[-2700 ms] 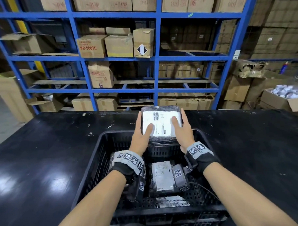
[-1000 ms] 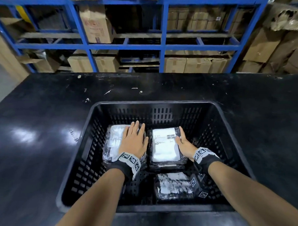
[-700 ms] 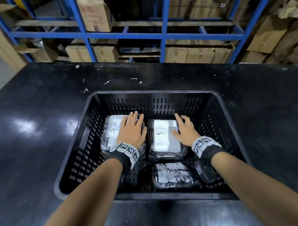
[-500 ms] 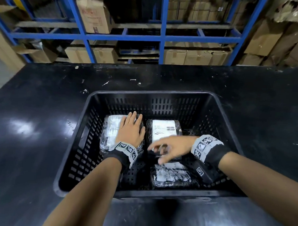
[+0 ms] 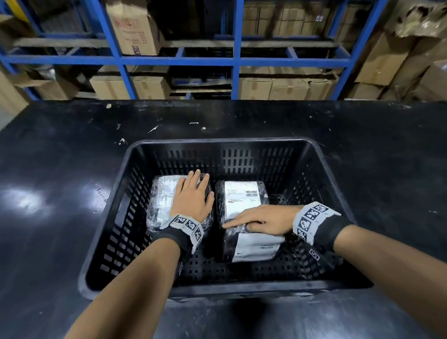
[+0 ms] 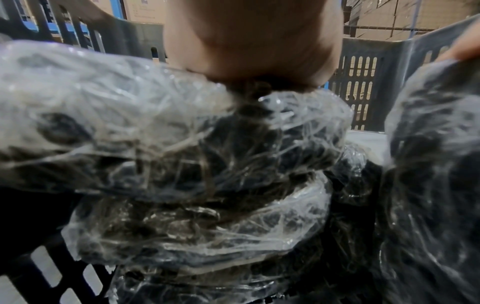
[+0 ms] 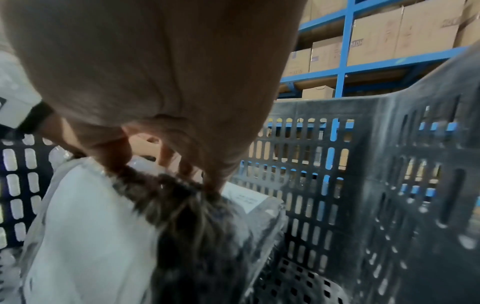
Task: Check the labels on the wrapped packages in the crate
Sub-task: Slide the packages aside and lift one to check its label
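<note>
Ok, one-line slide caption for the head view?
Left hand flat on one wrapped package, right hand lying across two others in the black crate.

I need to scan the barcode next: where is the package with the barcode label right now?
In the head view, the barcode-labelled package lies in the black crate, right of the package under the left hand, its near end under the right hand.

I see a black crate (image 5: 327, 179), its walls pierced with rows of slots, on a glossy black table (image 5: 50, 187) flecked with white specks. The wrapped packages are dark under clear crinkled film; the far-right package (image 5: 241, 195) and the near-right package (image 5: 252, 247) carry white labels with black print. My wristbands (image 5: 310, 219) are black with grey bands of black-and-white square markers. Beyond the table's far edge, the shelving (image 5: 237, 59) is blue, holding brown cartons (image 5: 285, 87).
</note>
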